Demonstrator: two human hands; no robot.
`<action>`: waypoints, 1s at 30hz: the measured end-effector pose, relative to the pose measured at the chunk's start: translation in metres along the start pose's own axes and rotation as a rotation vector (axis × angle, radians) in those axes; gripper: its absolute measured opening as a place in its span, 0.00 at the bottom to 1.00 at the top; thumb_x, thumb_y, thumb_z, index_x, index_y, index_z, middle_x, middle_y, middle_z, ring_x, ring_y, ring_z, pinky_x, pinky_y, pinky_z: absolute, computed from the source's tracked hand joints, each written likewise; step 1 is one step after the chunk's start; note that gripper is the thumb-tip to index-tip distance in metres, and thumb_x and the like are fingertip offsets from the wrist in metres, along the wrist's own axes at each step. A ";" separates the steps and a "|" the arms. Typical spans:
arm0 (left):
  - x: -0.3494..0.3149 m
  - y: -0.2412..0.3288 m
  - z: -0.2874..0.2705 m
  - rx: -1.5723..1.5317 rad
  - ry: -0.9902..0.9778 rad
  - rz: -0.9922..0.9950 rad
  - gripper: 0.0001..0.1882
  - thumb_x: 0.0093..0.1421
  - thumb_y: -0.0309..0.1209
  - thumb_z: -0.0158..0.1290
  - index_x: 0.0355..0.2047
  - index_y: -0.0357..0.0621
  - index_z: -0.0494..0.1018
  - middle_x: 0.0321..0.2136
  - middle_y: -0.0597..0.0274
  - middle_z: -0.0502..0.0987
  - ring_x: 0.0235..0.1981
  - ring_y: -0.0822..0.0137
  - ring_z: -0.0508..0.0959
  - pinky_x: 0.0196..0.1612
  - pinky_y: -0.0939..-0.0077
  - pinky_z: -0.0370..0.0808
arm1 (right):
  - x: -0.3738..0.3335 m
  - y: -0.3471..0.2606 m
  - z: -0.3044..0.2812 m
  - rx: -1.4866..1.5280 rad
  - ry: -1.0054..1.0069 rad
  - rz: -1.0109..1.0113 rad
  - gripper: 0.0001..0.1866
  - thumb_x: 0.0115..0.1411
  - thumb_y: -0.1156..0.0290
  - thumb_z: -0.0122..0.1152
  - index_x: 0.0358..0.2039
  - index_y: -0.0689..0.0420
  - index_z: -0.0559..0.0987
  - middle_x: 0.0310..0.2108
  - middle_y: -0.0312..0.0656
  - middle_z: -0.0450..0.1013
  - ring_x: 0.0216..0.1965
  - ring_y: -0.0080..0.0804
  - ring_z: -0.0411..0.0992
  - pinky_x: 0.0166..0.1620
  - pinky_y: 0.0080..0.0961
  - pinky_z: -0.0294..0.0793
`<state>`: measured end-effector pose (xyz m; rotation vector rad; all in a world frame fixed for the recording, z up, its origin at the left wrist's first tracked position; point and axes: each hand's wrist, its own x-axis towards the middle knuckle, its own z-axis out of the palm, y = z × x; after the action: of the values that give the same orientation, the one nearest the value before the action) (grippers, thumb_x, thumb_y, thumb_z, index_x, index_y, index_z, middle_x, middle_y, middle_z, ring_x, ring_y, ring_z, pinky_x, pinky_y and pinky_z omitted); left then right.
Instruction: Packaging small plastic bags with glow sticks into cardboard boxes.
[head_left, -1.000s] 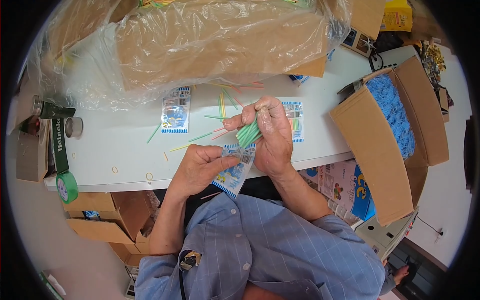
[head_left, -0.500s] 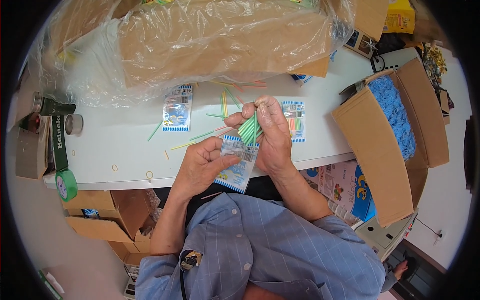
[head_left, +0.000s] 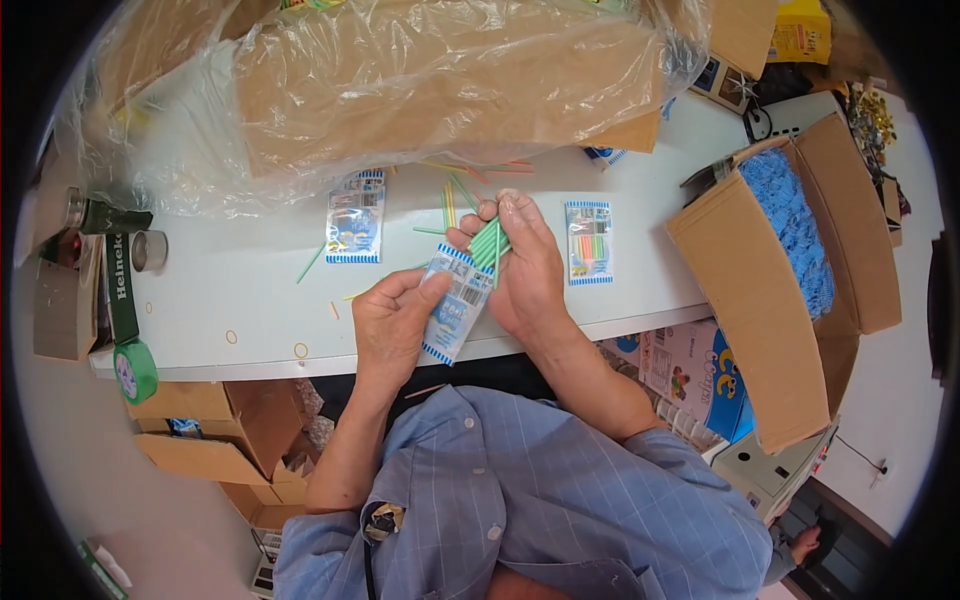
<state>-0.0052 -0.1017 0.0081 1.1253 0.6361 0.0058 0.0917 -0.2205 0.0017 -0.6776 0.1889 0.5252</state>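
Note:
My left hand (head_left: 383,325) pinches a small clear packet (head_left: 456,318) with blue striped ends, its thumb lying across the upper part. The packet slants, its top end against a bundle of thin green sticks (head_left: 488,243). Those sticks lie in my right hand (head_left: 532,272), whose fingers curl round them; the palm faces up. Whether any stick is inside the packet I cannot tell. A similar packet (head_left: 355,220) lies flat to the left. Another packet (head_left: 590,240), showing coloured sticks inside, is right of my right hand. Loose yellow and green sticks (head_left: 447,205) lie beyond my hands.
A large carton (head_left: 440,110) under clear plastic film spans the table's far side. An open cardboard box (head_left: 745,310) with blue packets (head_left: 785,235) stands at the right. Green tape (head_left: 134,371) sits at the left corner, rubber bands (head_left: 301,351) near the front edge.
Both hands have shifted slightly left and away from me. The packet has risen toward the green sticks and slants more, its top end now overlapping their lower ends.

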 end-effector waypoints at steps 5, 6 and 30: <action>0.001 0.004 0.000 0.013 -0.011 -0.021 0.12 0.58 0.24 0.62 0.41 0.29 0.76 0.31 0.54 0.83 0.30 0.74 0.81 0.34 0.81 0.78 | 0.004 0.003 -0.003 0.081 0.026 0.035 0.06 0.71 0.68 0.46 0.43 0.56 0.69 0.38 0.37 0.70 0.44 0.31 0.73 0.56 0.41 0.74; 0.001 0.004 -0.002 0.022 -0.015 -0.021 0.12 0.58 0.23 0.62 0.41 0.28 0.77 0.31 0.54 0.83 0.29 0.75 0.81 0.33 0.82 0.78 | 0.003 0.003 -0.003 0.100 0.006 0.032 0.05 0.71 0.69 0.48 0.43 0.56 0.69 0.39 0.38 0.70 0.44 0.31 0.73 0.56 0.41 0.74; 0.002 -0.008 -0.010 0.270 -0.052 0.198 0.11 0.63 0.29 0.60 0.41 0.34 0.81 0.26 0.68 0.80 0.26 0.81 0.73 0.29 0.86 0.70 | 0.002 -0.003 0.004 0.019 -0.149 -0.126 0.06 0.72 0.70 0.43 0.47 0.54 0.66 0.41 0.37 0.70 0.48 0.35 0.75 0.57 0.43 0.73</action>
<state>-0.0108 -0.0966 -0.0024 1.4418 0.4859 0.0615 0.0953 -0.2191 0.0058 -0.6242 0.0112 0.4503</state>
